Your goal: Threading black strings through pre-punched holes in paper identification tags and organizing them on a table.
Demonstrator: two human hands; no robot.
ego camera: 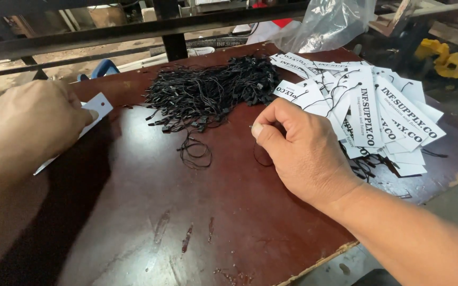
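My left hand is at the left of a dark red-brown table and grips a white paper tag with a small punched hole near its end. My right hand rests mid-table with thumb and forefinger pinched on a thin black string loop. Just beyond it lies a tangled heap of black string fasteners. Another loose black loop lies on the table between my hands.
A spread pile of white printed tags with strings attached covers the table's right side. A clear plastic bag sits behind it. A dark metal frame crosses the back. Yellow objects lie at far right.
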